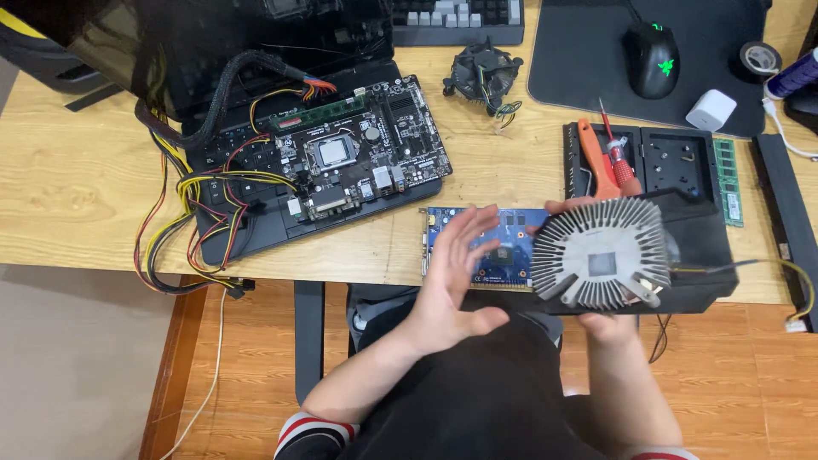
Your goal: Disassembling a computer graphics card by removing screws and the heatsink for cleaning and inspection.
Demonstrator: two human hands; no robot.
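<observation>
My right hand (607, 324) grips a round finned metal heatsink (601, 262), held on edge with its flat base facing me, above the table's front edge. A thin wire trails from it to the right. My left hand (456, 277) is open with fingers spread, hovering beside the heatsink and over the left part of a blue circuit card (509, 232) that lies flat on the wooden table (77, 187). The card's right end is hidden behind the heatsink.
A black motherboard (341, 158) with coloured cables lies at the back left. A small cooler fan (483, 75), keyboard (456, 19), mouse (653, 60) on a dark mat, a tool case (682, 166) with red-handled tools, and a green memory stick (727, 181) lie around.
</observation>
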